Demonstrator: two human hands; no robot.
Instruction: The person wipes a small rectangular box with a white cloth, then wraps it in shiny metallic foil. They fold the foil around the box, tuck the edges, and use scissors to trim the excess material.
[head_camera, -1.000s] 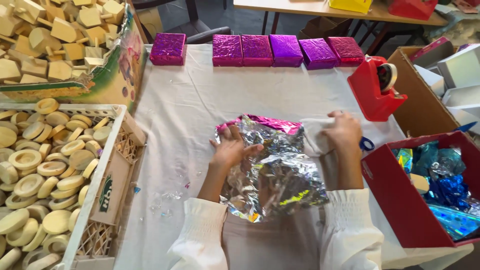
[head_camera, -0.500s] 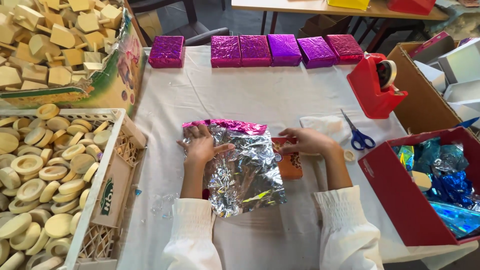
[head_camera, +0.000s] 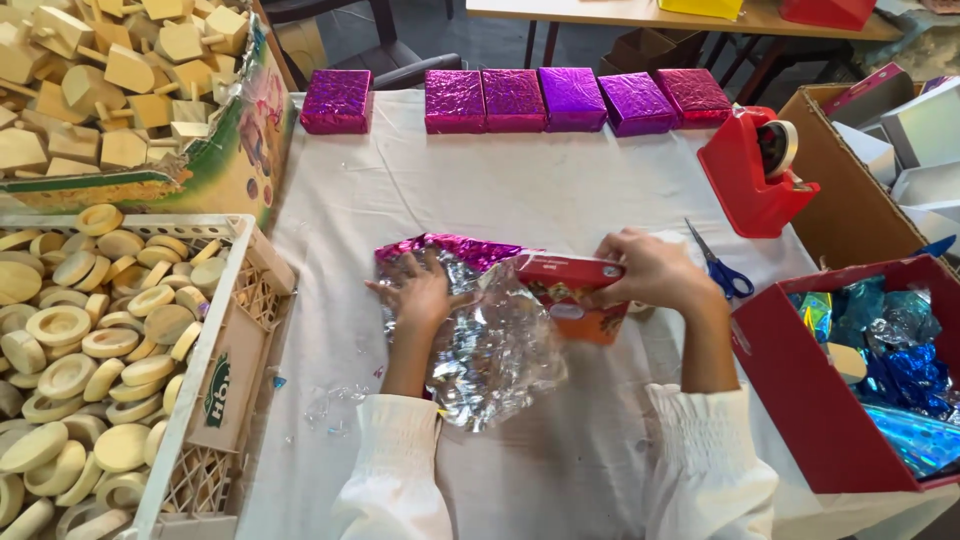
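At table centre, left hand lies flat, fingers spread, pinning the crinkled silver foil wrapping sheet with magenta outer face to the white tablecloth; nothing gripped, just pressing. Right hand is curled over the far end of the small red printed cardboard box, fingers wrapped on its top edge, box half on the sheet's right side and tipped slightly. Change from a second ago: both hands were bunching the foil up off the table; half a second ago it was being smoothed down with the box barely showing; now the sheet is spread silver side up and the box has come onto it. Reads as the wrap being set up, box going into position, no fold made yet. Just right of the hand: blue-handled scissors, then the red desktop tape dispenser. Far edge: row of six finished boxes wrapped in magenta and purple foil. Right: red open box of blue foil sheets. Left: white plastic crate of round wooden pieces, and beyond it a cardboard box of wooden blocks.
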